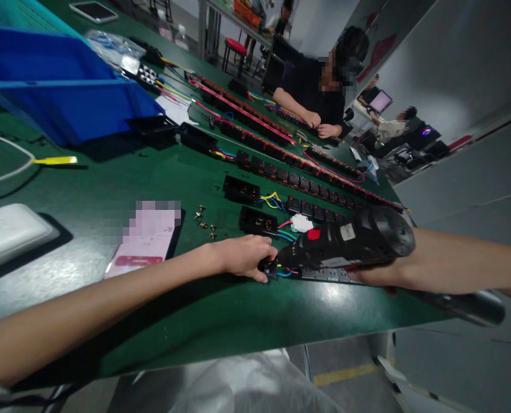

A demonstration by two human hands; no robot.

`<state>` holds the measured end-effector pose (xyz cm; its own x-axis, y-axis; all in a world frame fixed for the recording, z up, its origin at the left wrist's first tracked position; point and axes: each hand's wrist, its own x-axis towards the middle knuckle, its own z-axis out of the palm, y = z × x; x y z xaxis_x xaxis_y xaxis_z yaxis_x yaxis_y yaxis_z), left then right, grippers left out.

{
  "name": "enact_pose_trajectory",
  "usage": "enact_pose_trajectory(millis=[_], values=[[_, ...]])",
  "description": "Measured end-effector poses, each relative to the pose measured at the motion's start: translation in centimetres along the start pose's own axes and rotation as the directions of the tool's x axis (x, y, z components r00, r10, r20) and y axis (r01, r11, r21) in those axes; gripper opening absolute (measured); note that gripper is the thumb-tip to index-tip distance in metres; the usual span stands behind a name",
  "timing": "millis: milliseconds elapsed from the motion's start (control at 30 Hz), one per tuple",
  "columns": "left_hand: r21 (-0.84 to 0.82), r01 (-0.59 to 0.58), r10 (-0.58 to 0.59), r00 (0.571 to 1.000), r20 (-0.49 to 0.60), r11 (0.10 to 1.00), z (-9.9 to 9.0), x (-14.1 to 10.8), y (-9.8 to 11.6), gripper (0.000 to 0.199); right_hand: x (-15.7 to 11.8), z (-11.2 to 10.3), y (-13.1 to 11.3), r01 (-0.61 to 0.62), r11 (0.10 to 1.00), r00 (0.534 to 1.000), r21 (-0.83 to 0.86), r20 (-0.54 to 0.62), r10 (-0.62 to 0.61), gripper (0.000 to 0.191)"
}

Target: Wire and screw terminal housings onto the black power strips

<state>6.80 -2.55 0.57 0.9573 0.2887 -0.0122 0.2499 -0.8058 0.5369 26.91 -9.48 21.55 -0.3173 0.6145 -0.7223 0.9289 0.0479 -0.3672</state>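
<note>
Right hand: closed around a black power driver, its nose tipped down to a small black housing near the table's front edge. Left hand: fingers curled over that housing, from which coloured wires run to a grey socket strip. Also on the green table: loose brass-coloured screws, a blue bin.

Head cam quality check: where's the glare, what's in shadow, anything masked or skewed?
Head view: glare on the green tabletop near the white case and below the black power tool; dark shadow under the left forearm and beside the blue bin; mosaic over part of the phone; background strongly tilted and soft.
</note>
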Motion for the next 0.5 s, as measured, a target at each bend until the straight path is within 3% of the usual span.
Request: enact_pose_trajectory(millis=[233,500], values=[[-0.045,0.007,-0.006,1.000,0.016,0.999,-0.1,0.0,0.0,0.037,-0.3,0.0,-0.2,0.128,0.992,0.989,-0.017,-0.071,-0.129,0.018],[-0.110,-0.005,0.001,0.999,-0.032,0.994,0.0,-0.1,-0.2,0.049,-1.3,-0.1,0.0,-0.030,0.999,0.995,0.031,-0.098,0.033,0.031]])
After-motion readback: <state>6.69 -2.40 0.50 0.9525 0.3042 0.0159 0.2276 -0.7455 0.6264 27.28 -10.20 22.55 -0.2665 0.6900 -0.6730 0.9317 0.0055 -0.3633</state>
